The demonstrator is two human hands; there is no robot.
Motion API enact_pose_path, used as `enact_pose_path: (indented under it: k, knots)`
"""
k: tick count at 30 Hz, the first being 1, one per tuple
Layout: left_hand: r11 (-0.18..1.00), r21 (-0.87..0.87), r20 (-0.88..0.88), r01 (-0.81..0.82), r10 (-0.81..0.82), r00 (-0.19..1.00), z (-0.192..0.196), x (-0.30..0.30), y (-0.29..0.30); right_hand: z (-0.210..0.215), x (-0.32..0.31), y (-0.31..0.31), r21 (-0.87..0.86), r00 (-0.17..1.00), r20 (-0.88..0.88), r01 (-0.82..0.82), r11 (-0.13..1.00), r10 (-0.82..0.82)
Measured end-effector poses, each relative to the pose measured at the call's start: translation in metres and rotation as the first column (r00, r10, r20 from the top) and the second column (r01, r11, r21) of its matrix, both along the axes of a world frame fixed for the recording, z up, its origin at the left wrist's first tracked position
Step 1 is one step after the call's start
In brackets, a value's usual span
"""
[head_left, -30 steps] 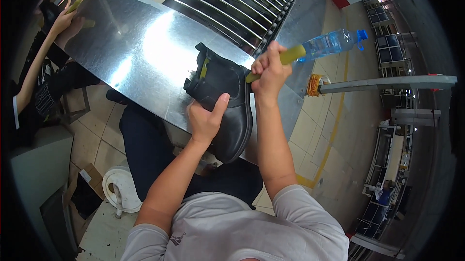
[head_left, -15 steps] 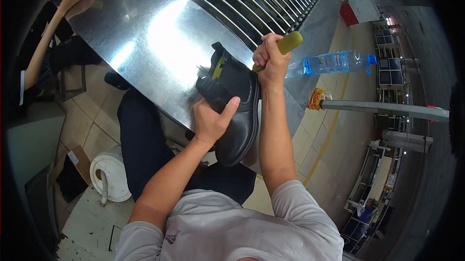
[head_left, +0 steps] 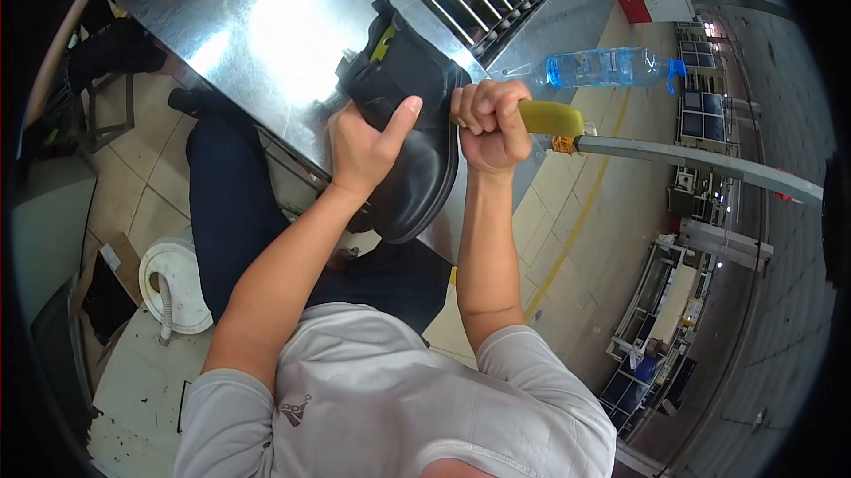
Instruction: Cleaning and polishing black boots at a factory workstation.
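Black boot (head_left: 417, 137) gripped; blue-labelled bottle (head_left: 603, 67) beside.

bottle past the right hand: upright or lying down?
Lying down. The clear blue-tinted bottle rests on its side at the metal table edge, blue cap pointing right, beyond the right hand.

Left hand (head_left: 363, 145): grips the black boot (head_left: 417, 137), thumb up along its side.
Right hand (head_left: 487, 123): fist closed on a yellow handle (head_left: 550, 117).
Boot: lies on the steel table (head_left: 257, 26).
Bottle (head_left: 603, 67): lying near the table's edge.
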State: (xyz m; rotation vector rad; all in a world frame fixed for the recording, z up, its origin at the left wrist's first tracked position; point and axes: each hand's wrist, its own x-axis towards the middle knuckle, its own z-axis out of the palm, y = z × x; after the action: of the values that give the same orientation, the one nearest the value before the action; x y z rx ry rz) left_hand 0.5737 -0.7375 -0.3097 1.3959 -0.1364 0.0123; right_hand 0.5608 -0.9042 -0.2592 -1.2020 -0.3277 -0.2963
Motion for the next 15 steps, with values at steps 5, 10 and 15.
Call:
enact_pose_path:
  k: [5,10,15]
  knots:
    - [0.999,0.020,-0.028,0.041,-0.041,0.999,0.000,-0.004,0.001,0.001,-0.006,0.002,0.112,0.995,-0.041,0.092,0.989,-0.088]
    - [1.000,-0.002,-0.001,0.013,-0.013,1.000,0.001,-0.005,-0.001,-0.001,0.006,0.005,0.287,0.937,-0.184,0.341,0.895,-0.297]
    - [0.999,-0.001,-0.044,0.036,-0.036,0.998,-0.002,-0.005,0.000,0.002,0.029,0.007,0.296,0.846,-0.249,0.529,0.795,-0.470]
